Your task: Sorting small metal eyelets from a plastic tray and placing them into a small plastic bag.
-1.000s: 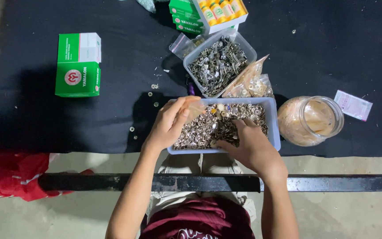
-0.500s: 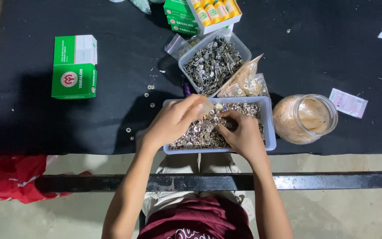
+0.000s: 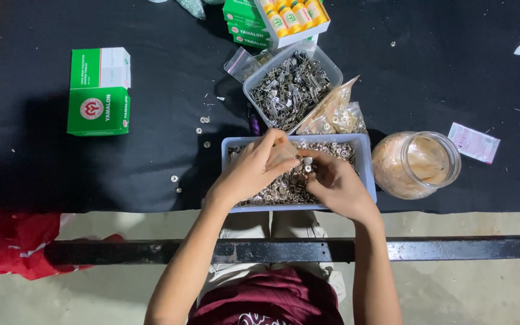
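Two hands over tray (image 3: pixel 365 174) | left hand (image 3: pixel 251 171) and right hand (image 3: pixel 332 183) both pinching one snap (image 3: pixel 308 161) | tiny, hard, slippery metal: grip by rim.

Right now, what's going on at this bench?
A person seated at a black-covered table has both hands in a shallow pale-blue plastic tray of small silver metal snap parts. The left hand and right hand meet over the middle of the tray, fingertips pinching one small silver piece between them. Behind it sits a clear plastic tub of silver metal clips, to the right a clear glass jar, and to the left a green and white cardboard box. A few loose silver pieces lie on the cloth.
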